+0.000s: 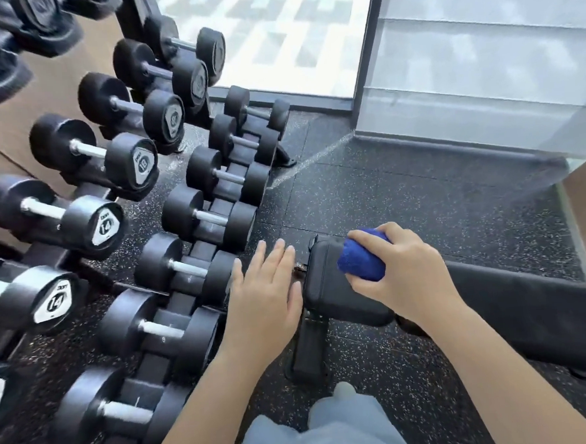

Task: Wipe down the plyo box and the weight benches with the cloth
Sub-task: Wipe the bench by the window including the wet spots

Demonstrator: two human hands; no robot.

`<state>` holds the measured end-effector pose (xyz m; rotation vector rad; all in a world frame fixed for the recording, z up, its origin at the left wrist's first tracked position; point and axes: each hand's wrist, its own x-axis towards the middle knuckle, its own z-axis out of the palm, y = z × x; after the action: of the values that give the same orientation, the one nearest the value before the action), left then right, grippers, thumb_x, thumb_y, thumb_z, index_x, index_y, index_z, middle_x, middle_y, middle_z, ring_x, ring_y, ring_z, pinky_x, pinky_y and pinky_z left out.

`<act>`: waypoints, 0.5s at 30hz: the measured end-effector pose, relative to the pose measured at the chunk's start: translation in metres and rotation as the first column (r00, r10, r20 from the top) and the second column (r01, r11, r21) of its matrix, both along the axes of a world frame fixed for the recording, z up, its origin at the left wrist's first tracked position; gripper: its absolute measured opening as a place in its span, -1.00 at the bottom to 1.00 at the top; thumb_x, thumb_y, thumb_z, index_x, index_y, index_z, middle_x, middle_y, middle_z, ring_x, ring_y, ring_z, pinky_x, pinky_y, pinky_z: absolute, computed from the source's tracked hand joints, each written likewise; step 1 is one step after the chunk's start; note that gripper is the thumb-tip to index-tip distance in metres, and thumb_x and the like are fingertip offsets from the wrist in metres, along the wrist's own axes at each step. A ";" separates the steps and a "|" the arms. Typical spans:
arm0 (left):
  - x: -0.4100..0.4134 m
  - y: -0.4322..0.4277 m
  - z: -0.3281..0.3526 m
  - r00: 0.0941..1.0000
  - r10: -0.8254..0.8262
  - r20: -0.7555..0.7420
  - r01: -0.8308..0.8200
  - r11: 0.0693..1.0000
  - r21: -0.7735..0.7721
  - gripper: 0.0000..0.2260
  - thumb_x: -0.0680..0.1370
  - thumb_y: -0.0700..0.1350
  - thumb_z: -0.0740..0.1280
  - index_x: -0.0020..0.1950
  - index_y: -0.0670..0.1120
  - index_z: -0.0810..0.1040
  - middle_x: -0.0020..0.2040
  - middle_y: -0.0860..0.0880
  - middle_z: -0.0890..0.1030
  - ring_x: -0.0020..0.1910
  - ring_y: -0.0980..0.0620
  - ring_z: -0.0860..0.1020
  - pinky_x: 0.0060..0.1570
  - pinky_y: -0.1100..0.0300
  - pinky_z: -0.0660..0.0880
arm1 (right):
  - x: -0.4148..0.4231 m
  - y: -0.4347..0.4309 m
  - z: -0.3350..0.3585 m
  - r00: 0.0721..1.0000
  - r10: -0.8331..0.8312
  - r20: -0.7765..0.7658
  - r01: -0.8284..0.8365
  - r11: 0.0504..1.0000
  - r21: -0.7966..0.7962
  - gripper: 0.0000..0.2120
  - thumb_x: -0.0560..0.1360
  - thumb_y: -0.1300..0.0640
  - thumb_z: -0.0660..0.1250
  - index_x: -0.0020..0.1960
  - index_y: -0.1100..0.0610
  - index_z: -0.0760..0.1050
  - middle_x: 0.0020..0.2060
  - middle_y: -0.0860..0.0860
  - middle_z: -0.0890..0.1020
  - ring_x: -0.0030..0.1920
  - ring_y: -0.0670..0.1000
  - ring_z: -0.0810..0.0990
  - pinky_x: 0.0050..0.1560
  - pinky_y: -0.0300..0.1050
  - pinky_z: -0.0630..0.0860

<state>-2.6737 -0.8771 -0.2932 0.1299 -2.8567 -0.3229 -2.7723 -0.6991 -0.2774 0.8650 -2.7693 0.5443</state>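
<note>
At the bottom edge, pale trousers and the tip of a light shoe are seen above a dark speckled floor. Just beyond the shoe, the black upright support of the weight bench is planted on that floor. The left hand is held flat, palm down, just left of the end of the seat pad, its fingers straight and kept close together with nothing held; whether the pad's edge is touched cannot be told. The right hand is set over the far side of the seat pad, and its fingers are curled and clamped round a bunched blue cloth, which is pressed against the top of the pad. The longer black back pad is stretched away to the right, partly hidden behind the right forearm. To the left, black dumbbells are ranged in rows on a low rack, with larger ones, marked 14 and 18, on a tier above. Farthest off, a bright window and a frosted glass panel are met at a dark frame.
</note>
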 end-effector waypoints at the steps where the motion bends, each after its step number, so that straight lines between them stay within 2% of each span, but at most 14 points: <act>1: -0.005 0.002 0.002 1.000 0.020 -0.007 -0.020 1.000 -0.006 -0.57 0.48 -0.04 0.12 0.24 -0.22 0.52 0.24 -0.15 0.53 0.24 -0.21 0.48 0.09 -0.27 0.39 | -0.008 0.001 0.002 1.000 0.014 -0.011 -0.014 1.000 0.000 -0.53 0.19 -0.14 0.35 0.06 -0.02 0.60 -0.17 0.07 0.58 -0.27 0.18 0.56 -0.35 0.00 0.55; 7: -0.040 -0.004 0.009 0.995 0.092 -0.024 -0.093 0.995 -0.046 -0.57 0.48 -0.04 0.11 0.24 -0.22 0.52 0.23 -0.15 0.54 0.24 -0.20 0.48 0.08 -0.29 0.39 | -0.055 -0.010 0.004 0.997 0.055 -0.051 -0.056 0.998 -0.024 -0.57 0.18 -0.12 0.35 0.01 -0.02 0.61 -0.22 0.06 0.57 -0.32 0.17 0.55 -0.38 -0.04 0.54; 15: -0.096 -0.061 -0.002 0.997 0.077 0.003 -0.077 0.996 -0.035 -0.57 0.48 -0.04 0.11 0.22 -0.22 0.53 0.22 -0.16 0.55 0.22 -0.21 0.49 0.07 -0.30 0.39 | -0.102 -0.068 -0.009 0.999 0.047 -0.018 -0.047 0.999 0.007 -0.54 0.14 -0.11 0.34 0.02 -0.03 0.62 -0.23 0.04 0.57 -0.33 0.14 0.55 -0.38 -0.09 0.51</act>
<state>-2.7693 -0.9384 -0.2948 0.2340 -2.8510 -0.2569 -2.8743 -0.7675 -0.2869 0.9336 -2.7424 0.5327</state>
